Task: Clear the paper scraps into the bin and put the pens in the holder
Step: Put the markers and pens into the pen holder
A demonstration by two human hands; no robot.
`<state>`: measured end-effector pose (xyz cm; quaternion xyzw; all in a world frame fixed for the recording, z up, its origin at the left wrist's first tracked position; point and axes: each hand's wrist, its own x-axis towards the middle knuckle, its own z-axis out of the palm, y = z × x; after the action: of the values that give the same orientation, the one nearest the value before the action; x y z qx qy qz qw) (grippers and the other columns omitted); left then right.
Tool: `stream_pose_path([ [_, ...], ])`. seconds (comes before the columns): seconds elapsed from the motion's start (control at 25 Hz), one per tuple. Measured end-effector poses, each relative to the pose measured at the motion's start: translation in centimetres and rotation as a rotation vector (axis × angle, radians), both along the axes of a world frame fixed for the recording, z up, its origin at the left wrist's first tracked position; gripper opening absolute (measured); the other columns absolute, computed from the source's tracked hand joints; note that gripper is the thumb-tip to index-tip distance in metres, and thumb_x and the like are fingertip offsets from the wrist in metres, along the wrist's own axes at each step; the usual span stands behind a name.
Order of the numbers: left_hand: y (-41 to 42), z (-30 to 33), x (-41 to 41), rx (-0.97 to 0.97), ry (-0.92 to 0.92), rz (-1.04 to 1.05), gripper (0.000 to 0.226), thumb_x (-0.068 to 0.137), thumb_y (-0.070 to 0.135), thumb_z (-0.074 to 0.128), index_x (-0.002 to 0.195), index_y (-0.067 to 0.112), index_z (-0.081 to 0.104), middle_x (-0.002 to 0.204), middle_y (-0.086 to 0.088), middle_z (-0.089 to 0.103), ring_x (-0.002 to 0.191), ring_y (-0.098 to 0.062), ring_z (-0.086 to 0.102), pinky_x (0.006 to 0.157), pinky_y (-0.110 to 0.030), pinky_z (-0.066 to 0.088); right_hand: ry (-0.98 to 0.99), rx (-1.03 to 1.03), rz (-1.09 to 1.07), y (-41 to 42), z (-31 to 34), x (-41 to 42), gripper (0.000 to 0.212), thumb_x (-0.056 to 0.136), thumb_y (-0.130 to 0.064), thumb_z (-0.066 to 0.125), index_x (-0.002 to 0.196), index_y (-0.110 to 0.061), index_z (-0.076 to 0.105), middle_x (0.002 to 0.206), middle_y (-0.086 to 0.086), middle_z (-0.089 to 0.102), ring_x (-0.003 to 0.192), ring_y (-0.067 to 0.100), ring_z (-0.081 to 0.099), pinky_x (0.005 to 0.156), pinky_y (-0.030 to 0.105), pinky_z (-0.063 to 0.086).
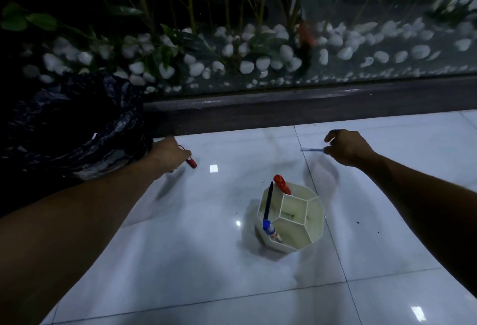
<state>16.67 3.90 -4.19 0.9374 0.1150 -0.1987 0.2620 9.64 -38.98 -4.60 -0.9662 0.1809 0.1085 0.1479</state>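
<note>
Two pens are being gathered off the pale tiled floor [258, 286] at once. Biggest thing in view, the bin [74, 128] with its black liner is sitting at the far left; its inside is too dark to show any scraps, and none are lying on the tiles. Nearer, the white holder [291, 217] is standing between the forearms, carrying a red marker [281, 184] at its far edge and a blue-capped pen [267, 211] leaning in a left-hand cell; its middle cell is showing bare. The left hand [169, 154] is curling round a red pen [191, 162] beside the bin. The right hand [346, 147] is pinching the end of a thin blue pen [311, 149] low over the tile. That fingertip hold is looking slight, so the pen could swing or drop, and a careless arm could tip the light holder.
</note>
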Motion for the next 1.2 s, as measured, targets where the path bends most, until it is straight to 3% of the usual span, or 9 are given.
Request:
stream_pose_path([
  [0.12, -1.1, -2.6, 1.1, 0.072, 0.033, 0.067, 0.074, 0.086, 0.044, 0.068, 0.143, 0.011, 0.034, 0.120, -0.021, 0.061, 0.097, -0.034, 0.068, 0.065, -0.035, 0.057, 0.061, -0.173, 0.133, -0.6, -2.7, 1.0, 0.049, 0.088, -0.026, 0.064, 0.136, -0.020, 0.053, 0.133, 0.010, 0.057, 0.116, 0.032, 0.058, 0.091, 0.043, 0.053],
  [0.2, -2.0, -4.1, 1.5, 0.131, 0.043, 0.057, 0.086, 0.089, 0.047, 0.065, 0.153, 0.014, 0.017, 0.137, -0.024, 0.047, 0.112, -0.039, 0.060, 0.085, -0.039, 0.056, 0.035, -0.273, 0.245, -0.5, -4.5, 1.2, 0.038, 0.091, -0.024, 0.058, 0.129, -0.019, 0.055, 0.122, 0.010, 0.059, 0.107, 0.032, 0.059, 0.081, 0.043, 0.055],
  [0.28, -2.3, -5.2, 1.7, 0.186, 0.016, 0.009, 0.088, 0.091, 0.043, 0.063, 0.156, 0.017, 0.009, 0.142, -0.026, 0.039, 0.118, -0.042, 0.054, 0.093, -0.041, 0.051, -0.093, -0.330, 0.297, -0.2, -5.8, 1.4, 0.022, 0.096, -0.024, 0.054, 0.115, -0.014, 0.060, 0.104, 0.011, 0.061, 0.089, 0.033, 0.063, 0.067, 0.039, 0.055],
  [0.48, -2.8, -6.4, 2.0, 0.210, -0.045, -0.101, 0.056, 0.090, 0.018, 0.059, 0.141, 0.018, 0.036, 0.127, -0.024, 0.054, 0.106, -0.042, 0.061, 0.090, -0.040, 0.054, -0.140, -0.332, 0.301, 0.1, -6.8, 2.0, 0.013, 0.098, -0.021, 0.051, 0.105, -0.012, 0.058, 0.089, 0.011, 0.062, 0.072, 0.029, 0.061, 0.057, 0.035, 0.053],
  [0.64, -4.0, -5.0, 0.7, -0.060, -0.035, -0.049, 0.040, 0.092, 0.009, 0.056, 0.126, 0.027, 0.044, 0.104, -0.020, 0.062, 0.075, -0.034, 0.070, 0.069, -0.041, 0.063, -0.054, -0.217, 0.195, 0.7, -6.0, 2.3, 0.014, 0.097, -0.021, 0.055, 0.108, -0.015, 0.060, 0.094, 0.010, 0.066, 0.077, 0.029, 0.062, 0.068, 0.039, 0.057],
  [0.76, -6.1, -2.5, -1.0, -0.310, 0.006, -0.042, 0.052, 0.095, 0.006, 0.061, 0.133, 0.034, 0.041, 0.101, -0.020, 0.063, 0.074, -0.032, 0.071, 0.060, -0.038, 0.062, -0.011, -0.041, 0.152, 1.7, -4.9, 1.9, 0.018, 0.095, -0.020, 0.059, 0.112, -0.018, 0.065, 0.102, 0.009, 0.069, 0.081, 0.026, 0.062, 0.068, 0.032, 0.051],
  [0.96, -9.5, 2.9, -3.3, -0.637, 0.027, -0.097, 0.075, 0.089, -0.004, 0.067, 0.147, 0.029, 0.032, 0.111, -0.017, 0.060, 0.086, -0.029, 0.075, 0.081, -0.043, 0.062, -0.114, 0.028, 0.259, 2.2, 1.0, 1.1, 0.015, 0.092, -0.019, 0.065, 0.102, -0.015, 0.075, 0.103, 0.011, 0.074, 0.089, 0.028, 0.067, 0.075, 0.037, 0.055],
  [1.08, -11.0, 6.3, -5.2, -0.727, 0.029, -0.206, 0.038, 0.089, -0.007, 0.066, 0.124, 0.005, 0.056, 0.107, -0.021, 0.061, 0.093, -0.031, 0.074, 0.087, -0.046, 0.060, -0.145, 0.127, 0.257, 2.1, 5.5, 0.2, 0.010, 0.091, -0.018, 0.065, 0.093, -0.014, 0.075, 0.095, 0.009, 0.075, 0.088, 0.026, 0.068, 0.081, 0.044, 0.058],
  [1.2, -11.6, 9.2, -7.7, -0.838, 0.026, -0.312, 0.023, 0.085, -0.006, 0.070, 0.104, 0.006, 0.064, 0.101, -0.019, 0.068, 0.100, -0.033, 0.072, 0.094, -0.048, 0.057, -0.121, 0.250, 0.235, 2.4, 8.9, -1.5, 0.008, 0.087, -0.012, 0.067, 0.089, -0.014, 0.075, 0.090, 0.007, 0.076, 0.087, 0.023, 0.072, 0.084, 0.043, 0.059],
])
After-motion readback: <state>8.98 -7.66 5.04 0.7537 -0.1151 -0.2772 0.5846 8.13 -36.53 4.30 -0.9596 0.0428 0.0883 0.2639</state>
